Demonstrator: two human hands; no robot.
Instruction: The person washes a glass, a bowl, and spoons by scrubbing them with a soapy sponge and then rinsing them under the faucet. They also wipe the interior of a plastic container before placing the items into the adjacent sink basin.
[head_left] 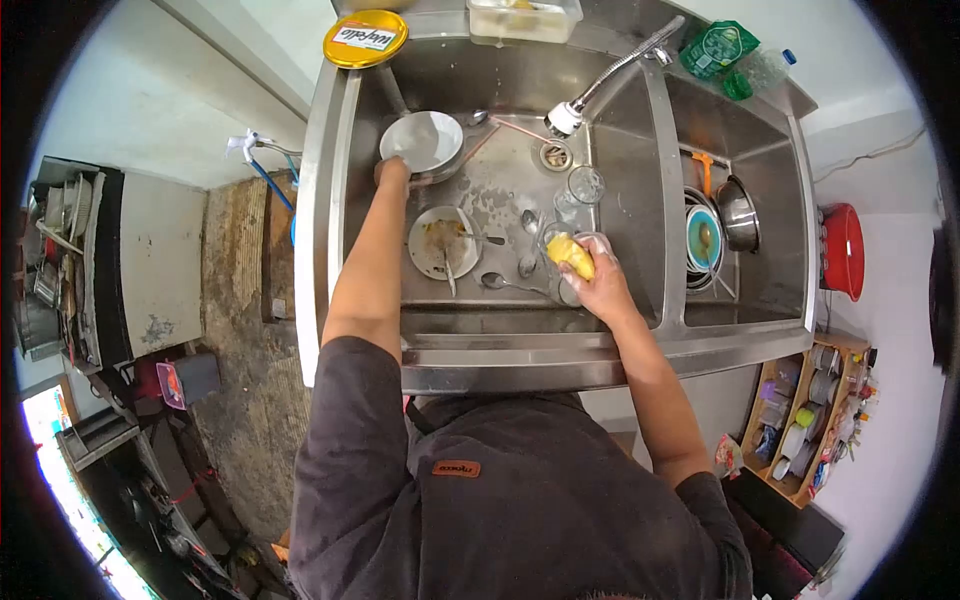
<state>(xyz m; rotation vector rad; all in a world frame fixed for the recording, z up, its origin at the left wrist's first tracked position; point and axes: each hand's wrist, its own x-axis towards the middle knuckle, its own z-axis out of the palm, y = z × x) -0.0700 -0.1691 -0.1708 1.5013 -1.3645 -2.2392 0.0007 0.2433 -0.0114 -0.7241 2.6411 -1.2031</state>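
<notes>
In the left part of the steel sink, my left hand grips the near-left rim of a white bowl; most of its fingers are hidden by the bowl. My right hand is closed around a yellow sponge with some whitish foam on it. Below the white bowl lies a dirty plate with food scraps and cutlery on it. Spoons lie between the plate and my right hand. Beyond the sponge is a clear drinking glass; more glassware beside my right hand is partly covered.
A flexible faucet hangs over the basin near the drain. The right basin holds a steel pot and stacked bowls. On the back ledge are a yellow lid, a plastic container and a green pouch.
</notes>
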